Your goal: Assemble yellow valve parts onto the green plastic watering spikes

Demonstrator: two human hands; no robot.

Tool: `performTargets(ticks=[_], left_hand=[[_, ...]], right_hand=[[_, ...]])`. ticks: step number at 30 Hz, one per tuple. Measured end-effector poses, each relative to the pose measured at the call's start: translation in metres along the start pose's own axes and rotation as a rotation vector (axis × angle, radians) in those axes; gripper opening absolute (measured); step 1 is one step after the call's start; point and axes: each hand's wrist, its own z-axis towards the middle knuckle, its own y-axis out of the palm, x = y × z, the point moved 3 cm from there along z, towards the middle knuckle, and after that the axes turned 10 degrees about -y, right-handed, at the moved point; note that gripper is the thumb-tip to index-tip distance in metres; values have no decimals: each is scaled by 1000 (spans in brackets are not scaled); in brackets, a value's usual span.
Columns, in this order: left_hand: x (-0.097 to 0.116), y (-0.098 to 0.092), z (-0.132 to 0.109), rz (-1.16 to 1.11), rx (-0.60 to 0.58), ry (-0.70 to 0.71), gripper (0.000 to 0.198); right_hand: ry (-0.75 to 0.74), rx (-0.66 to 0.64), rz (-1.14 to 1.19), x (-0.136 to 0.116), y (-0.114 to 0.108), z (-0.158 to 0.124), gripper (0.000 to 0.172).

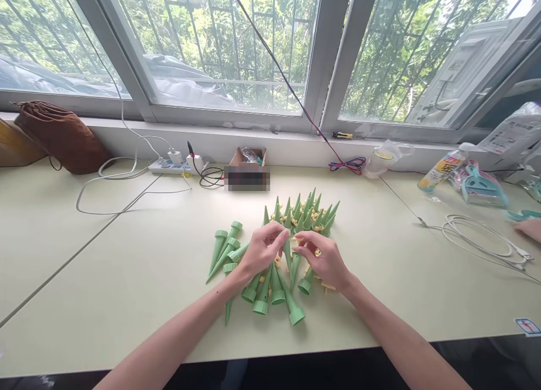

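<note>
My left hand [265,249] is closed on a green plastic watering spike [287,255], held point down near the middle of the table. Close on its right, my right hand [324,259] pinches a small pale-yellow plastic piece [296,239] by the spike's upper end; fingers partly cover it. Several green spikes with ribbed caps [219,244] lie to the left, and more loose spikes [262,300] lie in front of my hands. Behind them, a cluster of spikes [313,207] stands points up, with yellow pieces among them. Further yellow pieces [328,286] lie partly under my right hand.
Along the window wall are a brown bag [63,136], a power strip [171,166], and a small cardboard box [249,153]. To the right are a bottle [442,169], a teal dustpan [482,184] and a coiled white cable [486,232]. Another person's hand [528,229] shows at the right edge.
</note>
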Motion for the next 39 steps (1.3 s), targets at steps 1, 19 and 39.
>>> performTargets(ticks=[1, 19, 39], left_hand=[[0, 0, 0, 1, 1, 2, 31], [-3, 0, 1, -3, -9, 11, 28], [-4, 1, 1, 16, -19, 36, 26]], right_hand=[[2, 0, 0, 0, 0, 0, 18], [15, -10, 13, -1, 0, 2, 18], [4, -28, 5, 2, 1, 0, 16]])
